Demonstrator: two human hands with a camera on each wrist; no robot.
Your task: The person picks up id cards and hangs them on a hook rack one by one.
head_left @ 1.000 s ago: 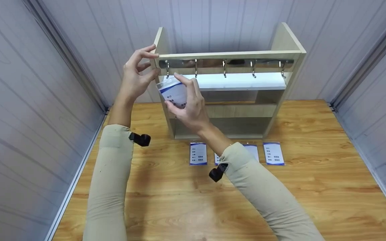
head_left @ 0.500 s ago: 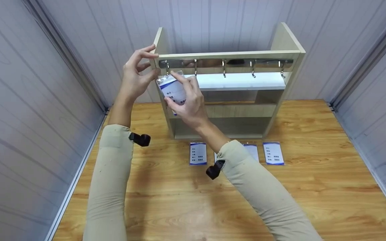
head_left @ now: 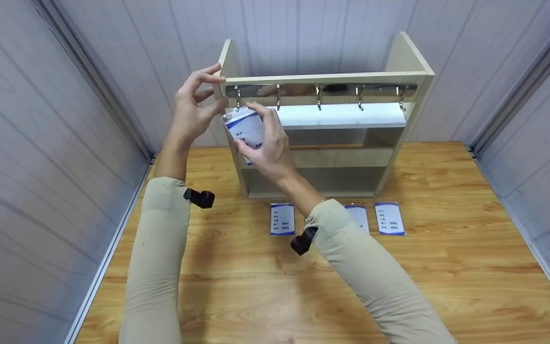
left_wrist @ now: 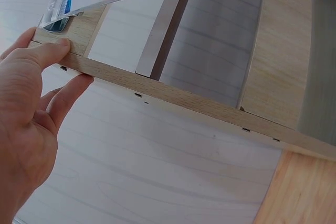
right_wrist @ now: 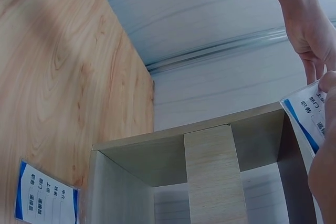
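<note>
Up at the left end of the pale wooden shelf rack (head_left: 401, 57), the person's right hand (head_left: 268, 143) pinches a clear plastic badge sleeve with a blue-and-white card inside (head_left: 245, 128), thumb and fingers curled round its edges. The top of the sleeve sits right at the leftmost metal hook (head_left: 238, 98) on the shiny rail — tilted a little, presumably so the slot at its top can meet the hook's tip. Whether it has caught on the hook I cannot tell; the fingers and the glare cover that spot.

The left hand (head_left: 193, 106) steadies the rack at its upper left corner, thumb and forefinger lightly curled around the top bar, the other fingers spread loose. That grip looks meant to keep the light frame from shifting while the other hand works.

Four more hooks (head_left: 319, 97) hang bare along the rail. On the orange-toned wooden table (head_left: 447, 267) lie three similar badge cards (head_left: 389, 219) in a row before the rack — the middle one is mostly hidden behind the right sleeve. From the left wrist view only the edge of the sleeve and a fingertip show; the print on the cards is too small to read.
</note>
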